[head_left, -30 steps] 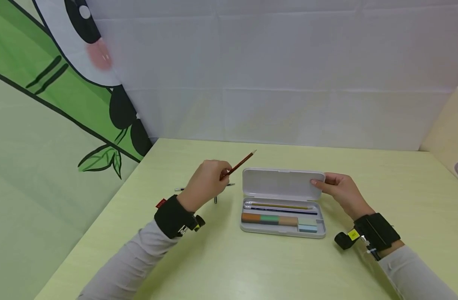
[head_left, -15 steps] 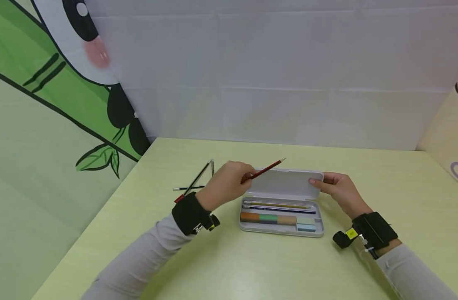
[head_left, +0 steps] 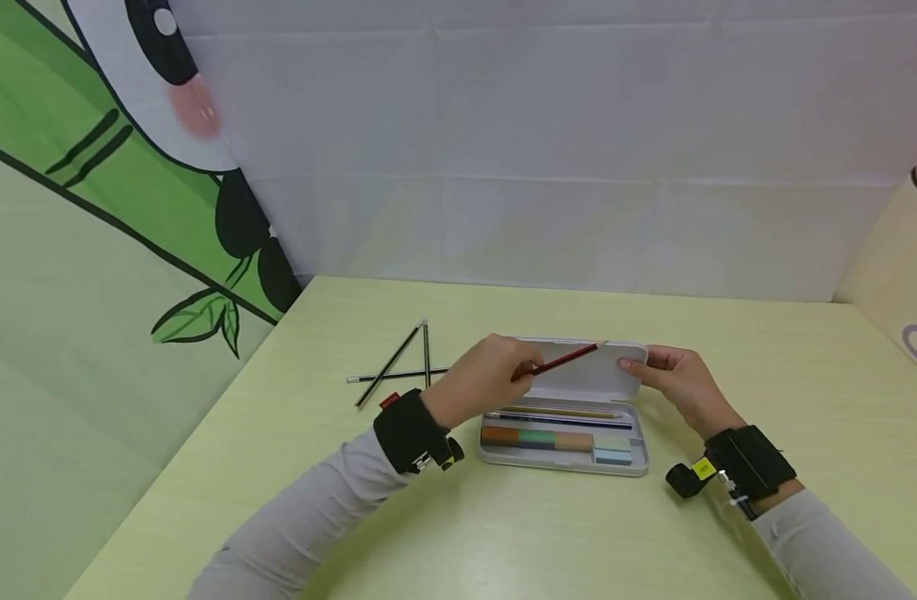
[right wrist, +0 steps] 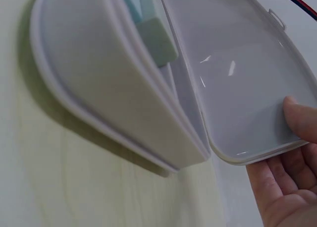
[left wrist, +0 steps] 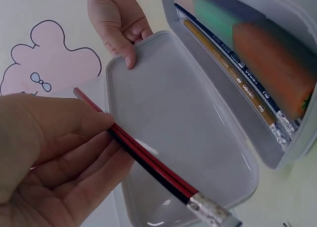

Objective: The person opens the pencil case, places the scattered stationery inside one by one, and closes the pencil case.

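Between thumb and fingers, my left hand pinches a red and black pencil above the pencil case. In the left wrist view the pencil's eraser end points toward the camera. The case stands open, and my right hand grips the right edge of its raised lid, thumb inside and fingers behind. Inside the case lie a yellow pencil and a dark blue pencil, side by side. In front of them sit an orange, green and tan block and pale blue-green erasers.
Left of the case, several dark pencils lie crossed on the pale wooden table. A light cloth backdrop stands behind the table, with a green cartoon print at left.
My left hand has carried the red and black pencil rightward, from beside the case to over it, uncovering the crossed pencils. My right hand keeps its hold on the lid.
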The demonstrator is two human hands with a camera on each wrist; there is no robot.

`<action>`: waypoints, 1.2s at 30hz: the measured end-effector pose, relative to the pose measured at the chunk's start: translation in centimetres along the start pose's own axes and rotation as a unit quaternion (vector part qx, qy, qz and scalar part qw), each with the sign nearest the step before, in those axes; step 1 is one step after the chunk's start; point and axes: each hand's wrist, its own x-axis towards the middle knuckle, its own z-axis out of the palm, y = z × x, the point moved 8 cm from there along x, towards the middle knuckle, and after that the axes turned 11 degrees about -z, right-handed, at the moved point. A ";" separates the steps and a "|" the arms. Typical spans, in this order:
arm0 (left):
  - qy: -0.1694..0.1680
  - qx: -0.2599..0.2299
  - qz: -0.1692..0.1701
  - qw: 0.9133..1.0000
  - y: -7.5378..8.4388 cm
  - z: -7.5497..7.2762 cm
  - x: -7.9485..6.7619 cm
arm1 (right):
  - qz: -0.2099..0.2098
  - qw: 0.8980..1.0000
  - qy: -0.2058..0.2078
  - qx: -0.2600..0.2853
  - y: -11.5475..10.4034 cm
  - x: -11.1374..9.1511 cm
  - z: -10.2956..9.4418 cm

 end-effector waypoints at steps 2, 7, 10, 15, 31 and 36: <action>-0.009 -0.003 0.005 1.000 0.2 0.4 0.2 | -0.001 1.000 0.000 0.001 0.0 0.0 -0.1; -0.029 -0.007 0.028 0.999 0.7 1.5 0.4 | 0.001 1.000 -0.002 -0.003 0.1 0.1 -0.2; -0.034 -0.006 0.039 0.999 0.8 2.1 0.7 | 0.002 1.000 -0.005 -0.005 0.2 0.2 -0.2; -0.039 -0.013 0.062 0.997 1.1 3.1 1.2 | 0.005 1.000 -0.007 -0.009 0.3 0.4 -0.3; -0.088 -0.024 0.057 0.994 0.7 5.3 2.9 | -0.007 1.000 -0.019 0.004 0.5 1.9 -1.4; -0.093 -0.010 0.050 0.994 0.6 5.6 3.6 | -0.012 1.000 -0.027 0.007 0.6 2.5 -1.7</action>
